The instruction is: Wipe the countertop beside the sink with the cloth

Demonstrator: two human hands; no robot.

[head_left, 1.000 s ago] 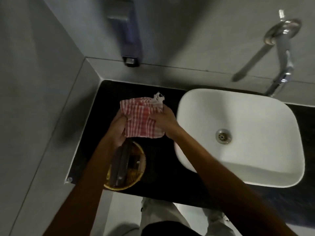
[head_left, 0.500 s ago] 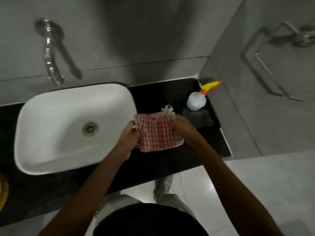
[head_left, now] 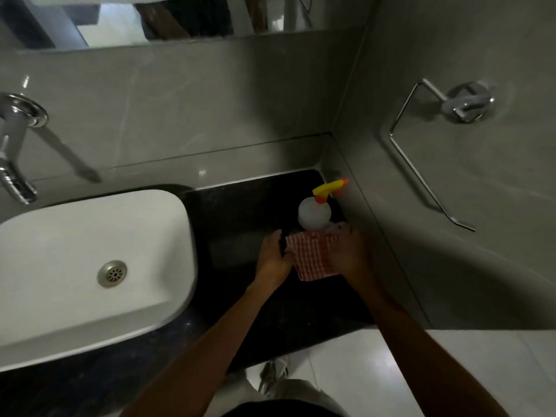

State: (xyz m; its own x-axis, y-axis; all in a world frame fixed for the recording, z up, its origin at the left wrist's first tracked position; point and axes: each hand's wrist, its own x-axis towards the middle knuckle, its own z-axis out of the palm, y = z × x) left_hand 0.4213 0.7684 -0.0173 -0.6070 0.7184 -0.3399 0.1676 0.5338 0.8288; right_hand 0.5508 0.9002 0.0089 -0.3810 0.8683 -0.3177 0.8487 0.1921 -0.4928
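Note:
A red and white checked cloth [head_left: 313,255], folded, is held between both hands over the black countertop [head_left: 240,224] to the right of the white sink [head_left: 90,266]. My left hand [head_left: 275,255] grips its left edge and my right hand [head_left: 346,251] grips its right edge. Whether the cloth touches the counter I cannot tell. A white spray bottle [head_left: 314,216] with a yellow and orange trigger stands just behind the cloth, in the back right corner.
A chrome wall tap [head_left: 15,152] juts out over the sink at the left. A chrome towel ring [head_left: 427,145] hangs on the grey tiled right wall. A mirror edge runs along the top. White floor tiles [head_left: 451,371] lie below the counter's front edge.
The cloth and both hands went from the counter left of the sink, across it, to the right side, ending close to the spray bottle. My view swung right with them.

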